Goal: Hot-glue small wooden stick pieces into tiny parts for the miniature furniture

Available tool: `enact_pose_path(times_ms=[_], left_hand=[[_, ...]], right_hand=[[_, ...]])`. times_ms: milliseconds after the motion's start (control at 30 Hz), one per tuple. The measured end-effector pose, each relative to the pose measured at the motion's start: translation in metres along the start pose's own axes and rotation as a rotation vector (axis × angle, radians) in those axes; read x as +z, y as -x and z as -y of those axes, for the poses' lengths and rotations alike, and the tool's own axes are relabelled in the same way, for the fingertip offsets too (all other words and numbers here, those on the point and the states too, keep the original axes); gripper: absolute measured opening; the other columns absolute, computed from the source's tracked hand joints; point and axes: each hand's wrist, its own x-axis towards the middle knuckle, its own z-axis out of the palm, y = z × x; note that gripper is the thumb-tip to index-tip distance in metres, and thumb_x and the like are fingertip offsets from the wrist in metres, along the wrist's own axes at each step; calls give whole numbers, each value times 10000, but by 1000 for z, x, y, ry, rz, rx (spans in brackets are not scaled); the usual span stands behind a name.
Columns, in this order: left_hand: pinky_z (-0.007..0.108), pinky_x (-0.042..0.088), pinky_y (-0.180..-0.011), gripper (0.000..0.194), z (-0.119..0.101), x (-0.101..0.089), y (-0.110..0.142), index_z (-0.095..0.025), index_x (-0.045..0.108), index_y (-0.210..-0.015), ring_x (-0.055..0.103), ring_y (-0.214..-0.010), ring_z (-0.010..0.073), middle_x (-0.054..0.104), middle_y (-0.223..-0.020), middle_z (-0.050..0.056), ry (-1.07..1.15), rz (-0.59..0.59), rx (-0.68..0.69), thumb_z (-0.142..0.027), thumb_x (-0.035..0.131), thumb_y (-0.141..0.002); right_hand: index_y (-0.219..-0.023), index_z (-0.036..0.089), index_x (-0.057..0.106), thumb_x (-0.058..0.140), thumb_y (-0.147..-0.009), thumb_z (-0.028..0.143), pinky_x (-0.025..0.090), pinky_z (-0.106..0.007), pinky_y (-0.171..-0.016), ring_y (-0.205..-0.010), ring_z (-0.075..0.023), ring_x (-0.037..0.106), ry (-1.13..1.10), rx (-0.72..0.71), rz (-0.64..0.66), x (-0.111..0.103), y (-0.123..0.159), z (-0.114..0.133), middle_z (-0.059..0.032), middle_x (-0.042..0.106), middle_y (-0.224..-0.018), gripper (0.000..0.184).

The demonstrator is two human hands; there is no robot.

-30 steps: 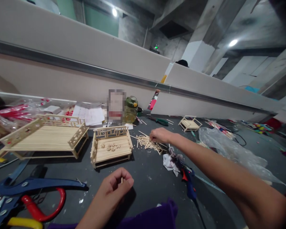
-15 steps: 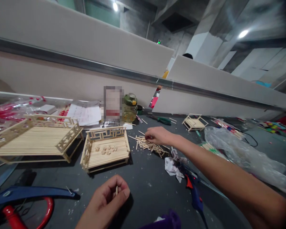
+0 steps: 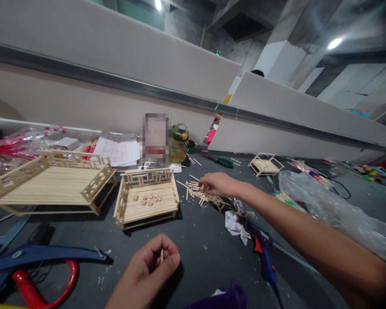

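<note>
My left hand is curled near the front edge of the dark table, pinching a short wooden stick between thumb and fingers. My right hand reaches out over a loose pile of short wooden sticks, its fingers pinched together down in the pile. Just left of that pile stands a small wooden bench model with tiny flower pieces on its seat. A larger bench model stands further left.
A blue glue gun lies beside crumpled tissue under my right forearm. A blue and red cutter lies front left. Clear plastic bags sit right, a jar, papers and green pliers behind. A third small model stands far right.
My right hand has shifted slightly within the stick pile, its fingers still picking. My left hand keeps its stick. The view has drifted a little.
</note>
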Motion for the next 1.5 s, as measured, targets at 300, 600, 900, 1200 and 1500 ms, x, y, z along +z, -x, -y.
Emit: enact_pose_path(times_ms=[300,600,900,1200,1500], left_hand=[[200,179,-428,365,6,-3,-5,-206,553,-728,265,-457,84,366,-533,-73,-41,48,20,-559,645,-740],[198,175,-429,397,4,-3,-5,-198,541,-727,266,-458,78,371,-533,-72,-19,20,8,-578,652,-722],[209,220,-450,339,4,-1,-8,-205,533,-684,294,-467,95,366,-507,-70,-85,22,69,-527,637,-713],[246,314,-543,249,6,0,-7,-204,520,-682,407,-602,152,467,-609,-15,-250,-63,171,-435,570,-759],[251,320,-560,245,7,0,-8,-206,501,-706,410,-618,154,461,-629,-17,-283,-46,191,-427,508,-810]], right_hand=[[-1001,207,727,584,-800,83,414,-220,-700,-816,-161,617,-129,-86,42,0,19,-3,-60,674,-941,276],[-1113,201,696,501,-782,2,417,-229,-728,-856,-168,605,-64,-6,24,0,-1,1,-86,650,-988,433],[-935,194,740,585,-774,84,401,-210,-663,-798,-164,634,-73,87,-12,-3,8,-5,-49,717,-890,249],[-852,203,756,591,-710,41,394,-172,-626,-754,-138,653,-87,74,64,4,-2,-10,2,735,-796,271],[-866,187,734,563,-773,133,374,-181,-583,-727,-141,641,-30,180,-12,-3,-13,-11,-30,733,-823,202]])
